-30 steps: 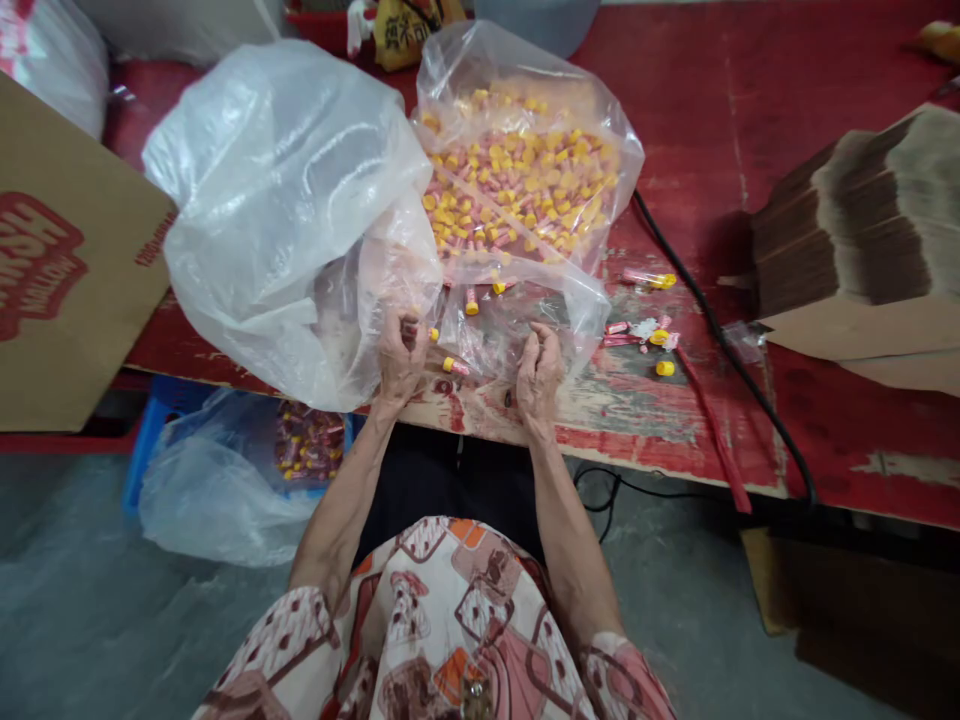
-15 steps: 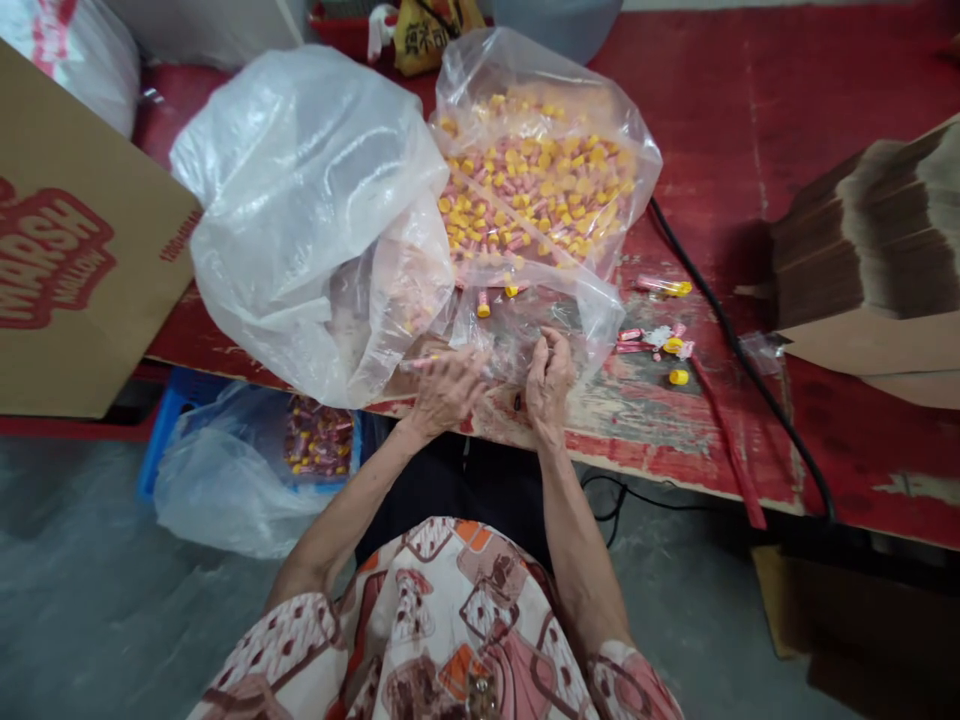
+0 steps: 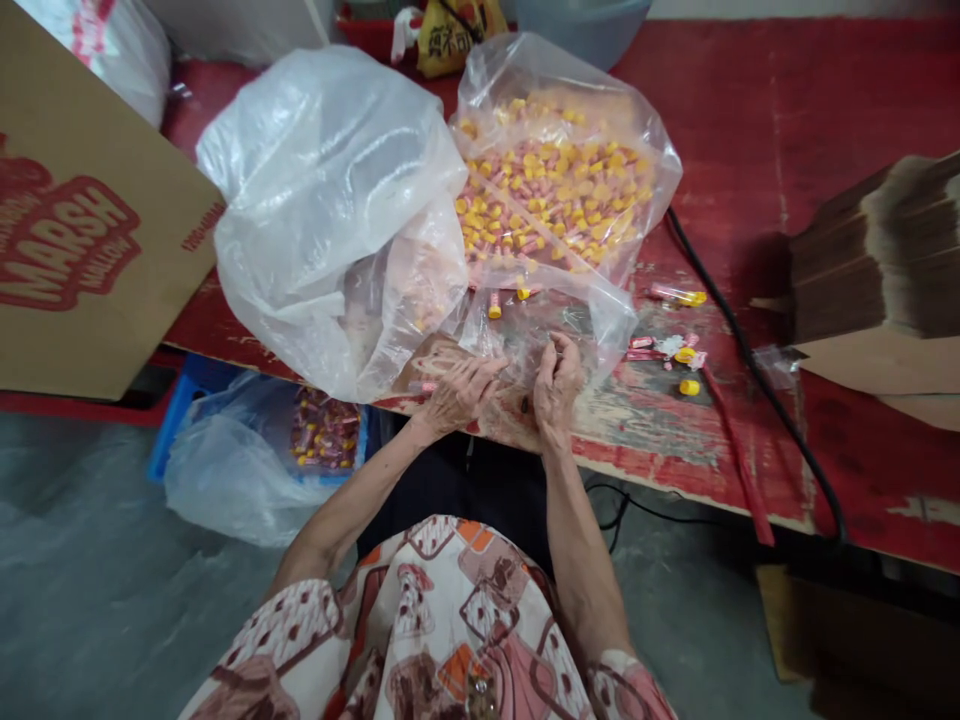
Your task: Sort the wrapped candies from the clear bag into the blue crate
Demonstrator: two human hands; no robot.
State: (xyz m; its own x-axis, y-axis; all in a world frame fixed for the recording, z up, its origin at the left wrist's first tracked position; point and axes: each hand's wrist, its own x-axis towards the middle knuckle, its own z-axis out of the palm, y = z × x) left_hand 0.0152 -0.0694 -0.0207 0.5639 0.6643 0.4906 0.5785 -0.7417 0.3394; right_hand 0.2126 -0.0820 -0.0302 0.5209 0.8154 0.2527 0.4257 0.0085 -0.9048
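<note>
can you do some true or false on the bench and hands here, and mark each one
1. The clear bag beyond the hands holds many pink pieces with yellow caps. True.

2. The black cable lies to the left of that bag in the picture. False: it runs to its right.

3. The left hand and the right hand are both near the table's front edge. True.

4. The blue crate stands on top of the table. False: it sits below table height.

5. The cardboard box at the left bears the words MARSH MALLOW. True.
</note>
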